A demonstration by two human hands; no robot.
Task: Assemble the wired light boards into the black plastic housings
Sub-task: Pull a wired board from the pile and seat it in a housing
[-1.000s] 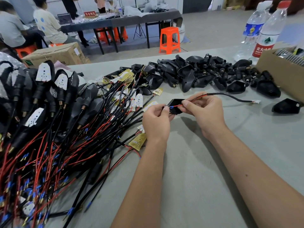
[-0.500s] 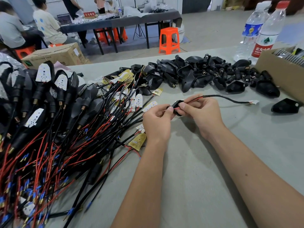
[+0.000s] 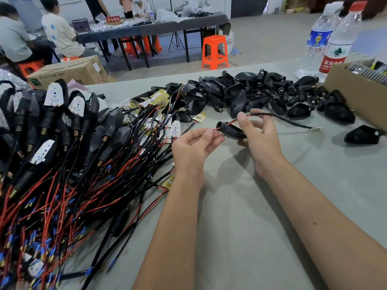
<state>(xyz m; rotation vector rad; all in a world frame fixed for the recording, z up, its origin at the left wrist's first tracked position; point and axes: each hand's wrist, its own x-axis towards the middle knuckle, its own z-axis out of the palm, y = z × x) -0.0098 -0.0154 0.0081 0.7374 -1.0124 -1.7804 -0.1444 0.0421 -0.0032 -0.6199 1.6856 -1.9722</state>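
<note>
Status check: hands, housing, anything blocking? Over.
Left hand pinches red wire end out of the stem. Right hand holds black housing, cable trailing right. Wired pile left, apart; nothing blocking.

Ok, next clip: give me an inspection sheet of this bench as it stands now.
Surface: grey table, bare in front of the person.
Job's things: black housing in the right hand; red wire runs out of its neck to the left hand; empty housings pile behind.
Clutter: two water bottles, cardboard box at right.
Grippers: left hand pinches the wire end; right hand grips the housing.
Cables: black lead trails right; wired assemblies heap at left.
Surroundings: orange stool, dark table, seated people beyond.
</note>
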